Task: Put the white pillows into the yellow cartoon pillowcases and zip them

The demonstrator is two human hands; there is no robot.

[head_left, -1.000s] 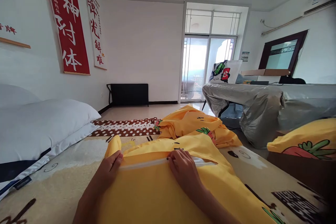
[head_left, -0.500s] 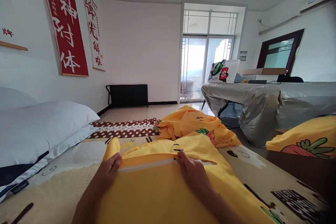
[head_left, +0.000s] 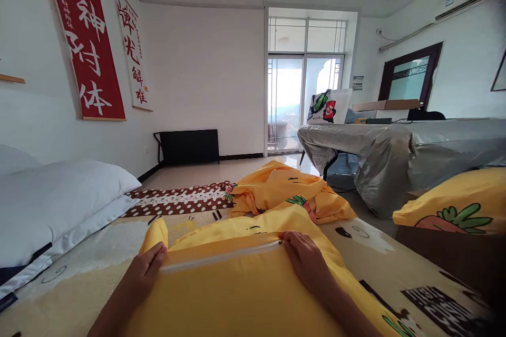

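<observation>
A yellow pillowcase (head_left: 237,295) lies in front of me, puffed out like a filled pillow. A pale zipper (head_left: 221,257) runs across it near its far edge. My left hand (head_left: 148,268) is closed on the pillowcase at the zipper's left end, beside a rounded corner (head_left: 155,237) that sticks up. At the other end, my right hand (head_left: 302,255) pinches the small dark zipper slider (head_left: 280,242), with its fingers bent over the cloth. The teeth between the hands look joined. What lies inside the pillowcase is hidden.
Crumpled orange-yellow cloth (head_left: 284,187) with carrot prints lies beyond the pillowcase on a patterned blanket (head_left: 79,284). White pillows (head_left: 71,197) are at left. At right, a brown box (head_left: 450,253) has another yellow printed piece (head_left: 454,202) on top. A plastic-covered table (head_left: 379,152) stands behind.
My right hand has moved right along the zipper with the slider, and the gap at the right has closed. My left hand keeps its hold. The view has turned slightly right.
</observation>
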